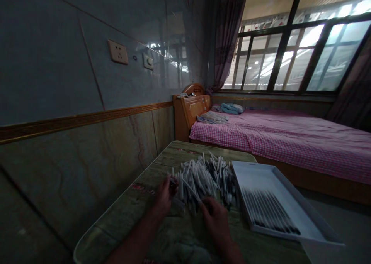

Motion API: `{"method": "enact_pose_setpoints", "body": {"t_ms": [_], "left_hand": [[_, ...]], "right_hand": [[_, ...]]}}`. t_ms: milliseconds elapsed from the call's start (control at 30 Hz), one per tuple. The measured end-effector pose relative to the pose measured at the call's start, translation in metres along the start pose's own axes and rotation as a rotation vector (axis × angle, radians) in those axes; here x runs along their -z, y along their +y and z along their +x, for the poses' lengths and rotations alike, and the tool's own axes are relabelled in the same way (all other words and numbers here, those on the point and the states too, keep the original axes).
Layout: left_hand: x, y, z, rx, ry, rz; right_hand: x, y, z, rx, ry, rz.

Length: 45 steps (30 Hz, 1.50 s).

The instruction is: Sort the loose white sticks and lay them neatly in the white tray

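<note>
A large heap of slim white pens (199, 177), some with dark parts, lies across the table in front of me. My right hand (214, 215), at the near edge of the heap, pinches one end of a white pen (191, 189) that slants up to the left. My left hand (166, 194) is at the heap's left side with its fingers closed; a small dark thing seems to be in them, too blurred to name. To the right, a white tray (285, 185) holds a row of similar pens (268, 210) side by side, dark ends toward me.
The heap and tray rest on a green marble-patterned table (121, 225) with rounded corners; the tray juts past its right edge. A tiled wall (87, 159) runs along the left. Beyond the table stands a bed (278, 136) with a pink checked sheet.
</note>
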<state>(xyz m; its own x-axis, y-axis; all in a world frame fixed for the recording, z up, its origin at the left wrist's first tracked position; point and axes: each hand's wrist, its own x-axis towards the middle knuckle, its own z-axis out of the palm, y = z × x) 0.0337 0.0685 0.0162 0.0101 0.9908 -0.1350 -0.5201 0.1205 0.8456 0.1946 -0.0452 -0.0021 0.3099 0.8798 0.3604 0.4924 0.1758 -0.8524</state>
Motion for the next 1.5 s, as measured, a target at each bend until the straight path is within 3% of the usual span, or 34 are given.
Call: {"method": "enact_pose_setpoints", "body": {"t_ms": [133,533,733,833,1000,1133,1367,1500], "left_hand": [[-0.002,-0.002,-0.002,-0.017,0.103,-0.045],[-0.005,-0.008,-0.008,-0.087,-0.025,0.143],[-0.009,-0.002,-0.014,-0.090,-0.065,0.183],[-0.010,0.000,-0.018,-0.051,-0.056,0.157],[-0.011,-0.006,-0.023,-0.027,-0.044,0.104],[-0.010,-0.013,-0.027,-0.053,-0.046,0.086],[-0.015,-0.015,-0.033,-0.094,-0.059,0.056],[-0.018,-0.013,-0.033,-0.058,-0.054,0.031]], "right_hand": [[-0.001,0.003,-0.002,0.028,-0.095,-0.094],[-0.001,0.001,-0.002,0.000,-0.125,-0.197],[-0.001,0.002,-0.006,0.138,-0.109,-0.272],[-0.005,0.003,-0.007,0.231,-0.118,-0.388],[-0.009,0.003,-0.008,0.206,-0.202,-0.607],[-0.009,0.003,-0.010,0.163,-0.229,-0.520],[-0.010,0.002,-0.005,-0.120,-0.231,-0.113],[-0.008,-0.005,0.001,-0.207,-0.266,0.029]]}}
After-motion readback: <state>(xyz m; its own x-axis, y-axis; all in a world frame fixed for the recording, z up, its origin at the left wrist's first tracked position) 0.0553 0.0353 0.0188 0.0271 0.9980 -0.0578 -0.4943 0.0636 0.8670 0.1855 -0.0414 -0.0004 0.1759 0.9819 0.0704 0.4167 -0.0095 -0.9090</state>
